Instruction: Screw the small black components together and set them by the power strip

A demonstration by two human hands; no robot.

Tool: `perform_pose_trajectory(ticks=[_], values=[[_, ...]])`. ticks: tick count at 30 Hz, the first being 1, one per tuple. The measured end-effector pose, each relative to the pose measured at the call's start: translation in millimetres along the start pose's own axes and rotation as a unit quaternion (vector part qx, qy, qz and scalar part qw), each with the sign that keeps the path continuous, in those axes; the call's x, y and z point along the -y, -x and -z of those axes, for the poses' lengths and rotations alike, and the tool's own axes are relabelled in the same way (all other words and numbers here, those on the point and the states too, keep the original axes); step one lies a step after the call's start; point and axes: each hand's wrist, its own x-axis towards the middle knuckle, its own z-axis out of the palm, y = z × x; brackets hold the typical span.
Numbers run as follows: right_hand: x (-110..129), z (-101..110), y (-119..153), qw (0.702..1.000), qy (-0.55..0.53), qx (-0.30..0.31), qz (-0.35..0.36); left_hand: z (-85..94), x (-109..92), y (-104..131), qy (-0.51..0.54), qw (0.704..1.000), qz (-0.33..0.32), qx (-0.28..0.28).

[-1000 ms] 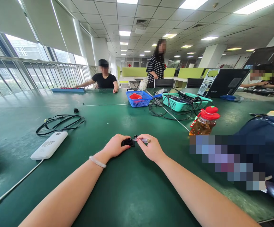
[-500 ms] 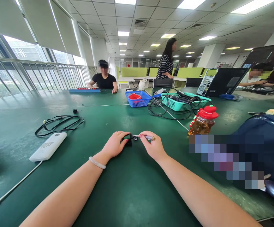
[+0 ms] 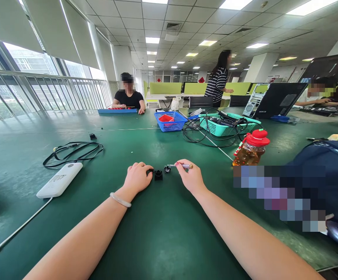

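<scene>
Your left hand (image 3: 136, 178) rested on the green surface (image 3: 163, 233) with its fingers curled and the fingertips just touching the small black part (image 3: 158, 174), which sat flat on the mat between your two hands. Your right hand (image 3: 190, 178) was pinched shut on a slim tool (image 3: 182, 166) (a small screwdriver, by the look of its metal shaft and pale handle), held nearly level, with its tip at a second tiny dark piece (image 3: 167, 168) lying just beside the black part. Whether the tip actually touched that piece was too small to tell.

The black part looked light, hard and rigid, probably moulded plastic or metal, so it would likely have slid on the smooth mat under any sideways push; steadying it by its outer sides between thumb and forefinger seemed the safest hold. The tiny piece next to it looked easy to flick away or lose, and better nudged than gripped. The tool was thin and would roll in the fingers, so a pinch close to the shaft end gave you most control.

Further off on the surface lay a white power bank (image 3: 59, 180) with a black cable (image 3: 72, 151) to your left, a bottle with a red cap (image 3: 252, 147) to your right, and a blue basket (image 3: 170, 121) beyond.
</scene>
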Motion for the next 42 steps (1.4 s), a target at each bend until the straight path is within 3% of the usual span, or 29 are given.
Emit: perform_pose_trajectory(ticks=[3, 6, 12, 42], values=[[-0.1, -0.4, 0.0, 1.0, 0.003, -0.004, 0.002, -1.0, -0.9, -1.5, 0.033, 0.999, -0.022, -0.01], [-0.7, -0.7, -0.5, 1.0, 0.004, -0.01, -0.006, -1.7, -3.6, -0.9, 0.086, 0.992, -0.087, 0.001], [1.5, -0.6, 0.0, 1.0, 0.005, -0.016, -0.01, -3.3, -10.6, 6.2, 0.096, 0.977, -0.174, 0.078], [5.3, -1.9, 2.6, 1.0, 0.021, 0.014, -0.018, -1.3, -8.1, 3.7, 0.049, 0.993, -0.078, 0.073]])
